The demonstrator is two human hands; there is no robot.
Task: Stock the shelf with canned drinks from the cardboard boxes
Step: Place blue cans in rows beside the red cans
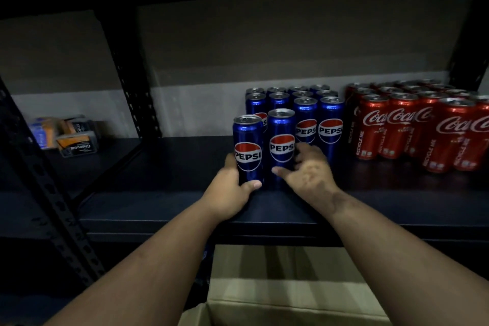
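We are looking at a dark metal shelf [164, 209] whose board is filling the middle of the view. At six o'clock a cardboard box [285, 286] is sitting below it. At three o'clock a block of red Coca-Cola cans [420, 124] is standing upright, just beside the blue Pepsi cans [304, 111] at centre. At nine o'clock, well apart, small charcoal packets [71, 137] are lying. We are seeing the left hand [232, 193] wrapping the base of one Pepsi can [248, 149], while the right hand [307, 172], fingers half-spread, is touching the neighbouring Pepsi can [281, 145].
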